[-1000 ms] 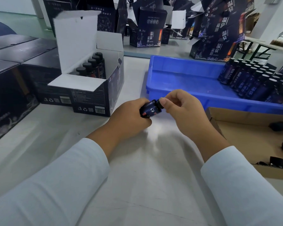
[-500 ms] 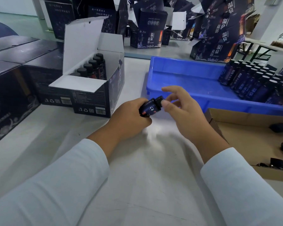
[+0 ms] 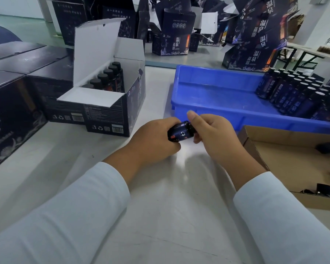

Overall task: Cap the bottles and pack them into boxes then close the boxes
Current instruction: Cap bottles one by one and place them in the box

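My left hand (image 3: 152, 141) grips a small dark blue bottle (image 3: 179, 132) lying nearly level above the white table. Around its black cap (image 3: 190, 127) curl the thumb and fingers of my right hand (image 3: 215, 138). An open dark box (image 3: 111, 109) stands to the left with its white lid up and a row of capped bottles (image 3: 108, 77) inside. Several uncapped bottles (image 3: 301, 94) stand in the right end of the blue tray (image 3: 213, 103).
A brown cardboard tray (image 3: 286, 155) with loose black caps (image 3: 327, 147) lies at the right. Closed dark boxes (image 3: 13, 103) line the left edge. More open and stacked boxes (image 3: 255, 37) crowd the far side of the table.
My right hand opened its fingers off the cap half a second ago and has now closed round the cap again. The bottle has stayed in my left hand.
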